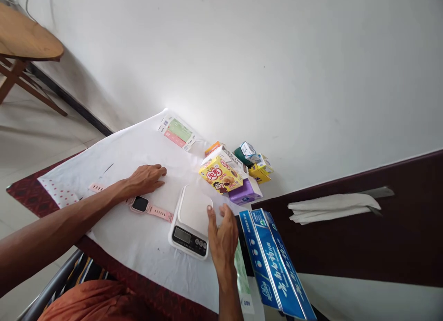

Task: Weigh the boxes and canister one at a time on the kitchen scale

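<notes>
Worktop [173,299]: cloth-covered; scale as reference. Blue box [273,261]: right of scale. Scale [195,205]: flat, no legible reading. Yellow box [221,175]: beyond scale, in a cluster. Right hand [224,235]: at scale's right edge, loosely spread, thumb over the rim, contact uncertain. Left hand [147,178]: left of scale, relaxed on the cloth, grasping nothing visible. Watch [140,204]: left of scale, strap end at its edge. Progress, judged: layout looks done; loading the scale is not.
</notes>
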